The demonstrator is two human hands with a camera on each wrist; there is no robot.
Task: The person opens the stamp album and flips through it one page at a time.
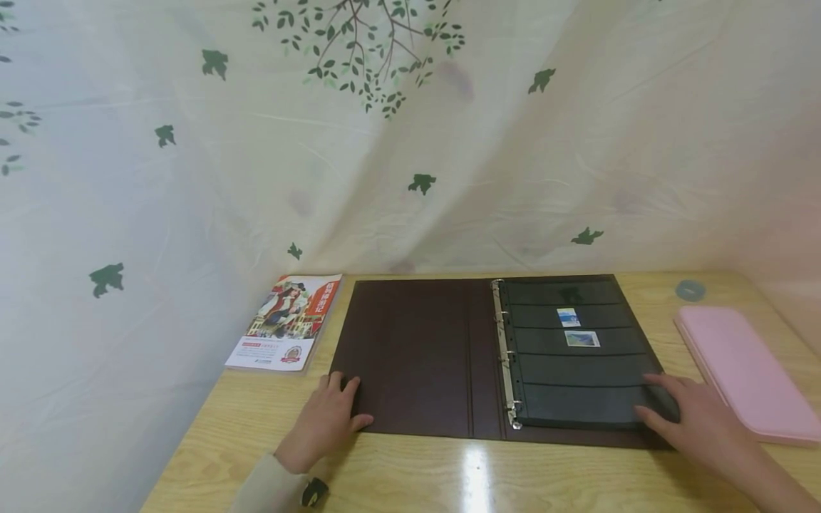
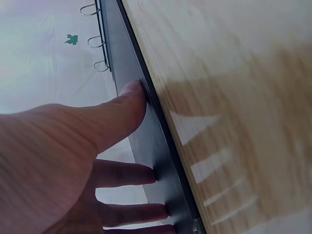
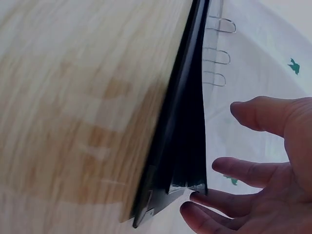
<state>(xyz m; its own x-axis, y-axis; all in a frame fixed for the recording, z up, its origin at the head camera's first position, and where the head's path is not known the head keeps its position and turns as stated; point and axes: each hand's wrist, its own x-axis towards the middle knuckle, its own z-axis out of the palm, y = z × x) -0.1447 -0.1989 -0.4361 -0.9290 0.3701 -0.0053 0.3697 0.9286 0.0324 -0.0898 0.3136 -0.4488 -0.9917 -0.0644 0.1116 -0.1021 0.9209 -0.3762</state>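
An open stamp album (image 1: 410,342) with a dark brown cover lies flat on the table. Its metal ring spine (image 1: 503,342) holds black stock pages (image 1: 577,370) on the right side, with two small stamps in the top page: a blue-and-white one (image 1: 568,317) and a landscape one (image 1: 582,339). My left hand (image 1: 330,413) rests on the lower left corner of the cover, fingers spread; thumb and fingertips press its surface in the left wrist view. My right hand (image 1: 695,417) is at the lower right corner of the pages, thumb and fingers apart, fingertips (image 3: 197,196) right at the page edge.
A booklet (image 1: 282,324) with a colourful cover lies at the back left. On the right are a pink rectangular case (image 1: 747,370) and a small bluish-grey round object (image 1: 690,290). A patterned cloth (image 1: 385,178) hangs behind the wooden table (image 1: 398,477).
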